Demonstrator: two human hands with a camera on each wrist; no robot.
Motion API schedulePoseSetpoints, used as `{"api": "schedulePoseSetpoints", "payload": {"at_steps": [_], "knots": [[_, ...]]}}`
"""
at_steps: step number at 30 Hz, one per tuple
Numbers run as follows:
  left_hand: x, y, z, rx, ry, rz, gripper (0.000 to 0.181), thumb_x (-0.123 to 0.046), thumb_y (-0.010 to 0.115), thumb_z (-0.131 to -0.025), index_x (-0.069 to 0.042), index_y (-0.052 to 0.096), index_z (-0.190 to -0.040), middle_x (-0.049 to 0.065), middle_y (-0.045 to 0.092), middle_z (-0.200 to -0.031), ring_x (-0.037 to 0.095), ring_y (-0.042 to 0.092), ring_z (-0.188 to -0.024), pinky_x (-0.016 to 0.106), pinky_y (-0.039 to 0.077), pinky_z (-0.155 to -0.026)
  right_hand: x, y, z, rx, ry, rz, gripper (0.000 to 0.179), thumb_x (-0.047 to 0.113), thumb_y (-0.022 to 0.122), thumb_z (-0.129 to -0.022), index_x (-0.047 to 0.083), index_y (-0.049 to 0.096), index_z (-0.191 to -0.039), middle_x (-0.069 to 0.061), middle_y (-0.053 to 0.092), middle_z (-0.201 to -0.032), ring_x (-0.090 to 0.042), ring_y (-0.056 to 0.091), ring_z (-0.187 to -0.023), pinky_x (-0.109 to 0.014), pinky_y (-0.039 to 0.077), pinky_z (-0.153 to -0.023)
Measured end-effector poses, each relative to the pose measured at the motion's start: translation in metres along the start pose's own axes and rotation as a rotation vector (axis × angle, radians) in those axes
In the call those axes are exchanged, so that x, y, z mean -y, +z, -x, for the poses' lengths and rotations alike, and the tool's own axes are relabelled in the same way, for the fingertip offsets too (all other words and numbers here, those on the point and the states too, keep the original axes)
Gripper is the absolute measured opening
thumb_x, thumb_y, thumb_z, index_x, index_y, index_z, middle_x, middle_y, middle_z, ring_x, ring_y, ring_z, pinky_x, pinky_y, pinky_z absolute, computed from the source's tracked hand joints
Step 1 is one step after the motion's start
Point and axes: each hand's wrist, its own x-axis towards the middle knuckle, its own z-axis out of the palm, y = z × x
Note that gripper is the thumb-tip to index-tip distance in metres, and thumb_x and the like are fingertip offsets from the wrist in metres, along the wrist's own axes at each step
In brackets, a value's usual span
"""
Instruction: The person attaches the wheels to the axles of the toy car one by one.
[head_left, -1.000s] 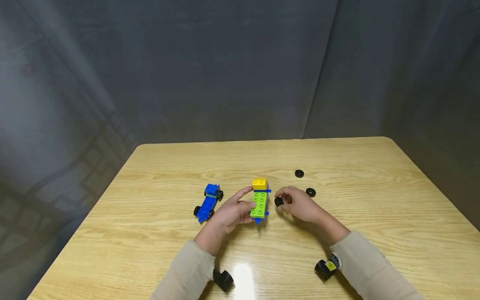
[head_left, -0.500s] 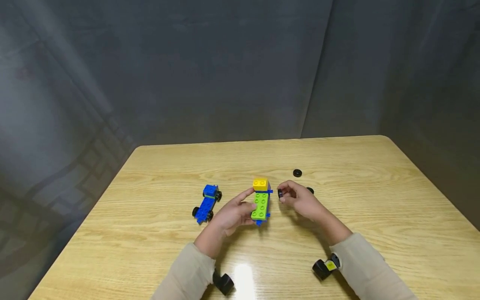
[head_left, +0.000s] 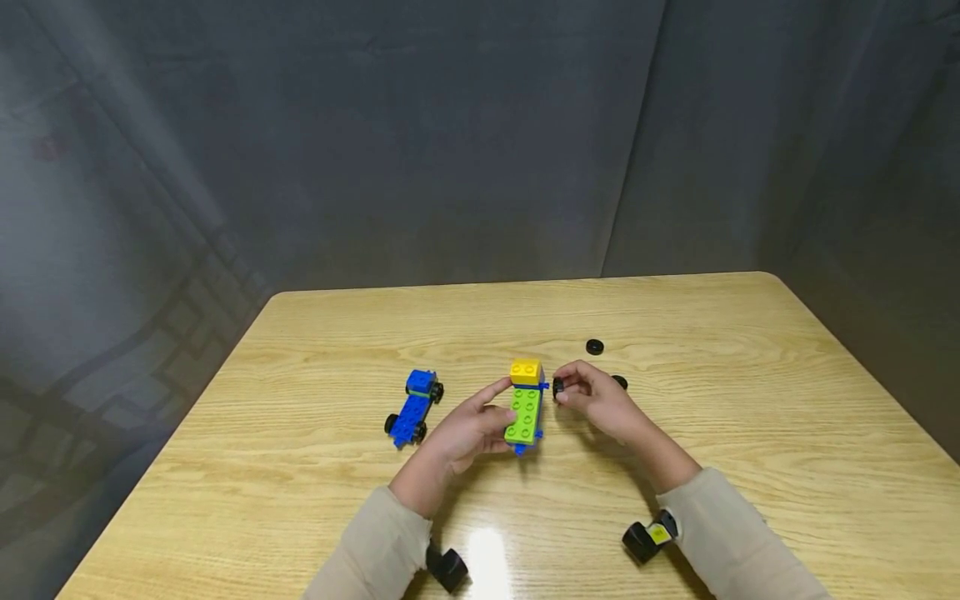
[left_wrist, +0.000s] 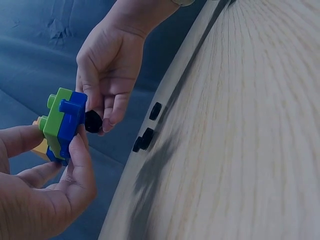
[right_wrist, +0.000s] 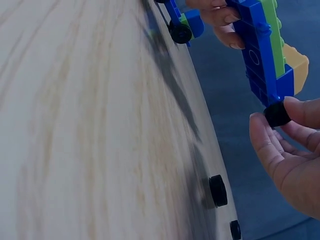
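My left hand (head_left: 468,429) grips a toy car body (head_left: 522,417) by its sides, held above the table. It has a green studded plate, a blue chassis with axle stubs and a yellow block at the far end. A small black wheel (head_left: 557,388) is pinched between the thumb and fingers of my right hand (head_left: 597,402). In the right wrist view that wheel (right_wrist: 276,114) lines up with the chassis stub beside the yellow block (right_wrist: 296,67); whether they touch, I cannot tell.
A blue toy car (head_left: 413,410) with black wheels stands on the wooden table (head_left: 300,350) to the left. Loose black wheels lie beyond and beside my right hand, one farther back (head_left: 595,347), another partly hidden (head_left: 620,382). Dark curtain hangs behind.
The wheel in my right hand has turned edge-on and come up toward the body's far stub. The car body has shifted slightly right in my left hand.
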Motion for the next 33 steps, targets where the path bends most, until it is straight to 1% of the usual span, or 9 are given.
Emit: {"api": "schedulePoseSetpoints", "payload": {"at_steps": [6, 9, 15, 19, 22, 27, 33], "knots": [[0.000, 0.000, 0.000, -0.003, -0.003, -0.013, 0.058, -0.007, 0.051, -0.085, -0.012, 0.024, -0.137, 0.011, 0.052, -0.097, 0.014, 0.056, -0.070, 0.030, 0.046, -0.065, 0.000, 0.002, 0.000, 0.006, 0.005, -0.035, 0.027, 0.000, 0.049, -0.085, -0.007, 0.043, -0.110, -0.017, 0.048, -0.096, -0.023, 0.051, -0.085, -0.040, 0.043, -0.077], [0.001, 0.001, -0.001, -0.016, -0.011, -0.013, 0.059, -0.007, 0.052, -0.084, -0.013, 0.026, -0.136, 0.012, 0.052, -0.098, 0.015, 0.056, -0.070, 0.029, 0.046, -0.064, 0.001, 0.002, 0.000, 0.007, 0.005, -0.047, 0.028, 0.001, 0.050, -0.085, -0.007, 0.043, -0.110, -0.017, 0.048, -0.096, -0.023, 0.051, -0.085, -0.041, 0.043, -0.077], [0.002, 0.003, -0.001, -0.036, -0.025, -0.023, 0.063, -0.006, 0.056, -0.080, -0.013, 0.027, -0.136, 0.010, 0.054, -0.093, 0.014, 0.054, -0.067, 0.027, 0.045, -0.060, 0.000, 0.004, -0.001, 0.003, 0.012, -0.074, 0.029, 0.000, 0.051, -0.084, -0.008, 0.042, -0.110, -0.016, 0.048, -0.095, -0.022, 0.052, -0.083, -0.040, 0.043, -0.077], [0.003, 0.003, -0.002, -0.045, -0.025, -0.042, 0.064, -0.006, 0.057, -0.079, -0.013, 0.028, -0.136, 0.009, 0.055, -0.090, 0.014, 0.052, -0.065, 0.027, 0.045, -0.060, 0.001, 0.006, 0.000, -0.029, 0.015, -0.083, 0.030, 0.000, 0.053, -0.082, -0.008, 0.043, -0.110, -0.016, 0.048, -0.095, -0.020, 0.053, -0.082, -0.033, 0.045, -0.075], [0.002, 0.004, -0.002, -0.055, -0.025, -0.052, 0.063, -0.007, 0.058, -0.079, -0.015, 0.030, -0.135, 0.010, 0.055, -0.091, 0.015, 0.052, -0.066, 0.028, 0.046, -0.061, -0.001, 0.008, -0.001, -0.065, 0.020, -0.104, 0.032, -0.001, 0.056, -0.080, -0.008, 0.044, -0.109, -0.016, 0.049, -0.095, -0.019, 0.053, -0.081, -0.028, 0.045, -0.073], [0.002, 0.003, -0.001, -0.060, -0.018, -0.077, 0.062, -0.009, 0.060, -0.079, -0.015, 0.032, -0.134, 0.010, 0.055, -0.091, 0.016, 0.055, -0.069, 0.032, 0.047, -0.065, -0.003, 0.014, -0.001, -0.129, 0.027, -0.125, 0.031, -0.005, 0.058, -0.077, -0.009, 0.047, -0.106, -0.017, 0.052, -0.097, -0.018, 0.055, -0.081, -0.026, 0.046, -0.073], [0.004, 0.001, 0.000, -0.043, 0.010, -0.104, 0.060, -0.006, 0.058, -0.080, -0.010, 0.031, -0.134, 0.010, 0.056, -0.092, 0.015, 0.056, -0.069, 0.036, 0.048, -0.067, 0.001, 0.021, 0.001, -0.192, -0.009, -0.123, 0.028, -0.010, 0.057, -0.075, -0.011, 0.050, -0.101, -0.018, 0.054, -0.093, -0.021, 0.055, -0.080, -0.025, 0.047, -0.070]]}}
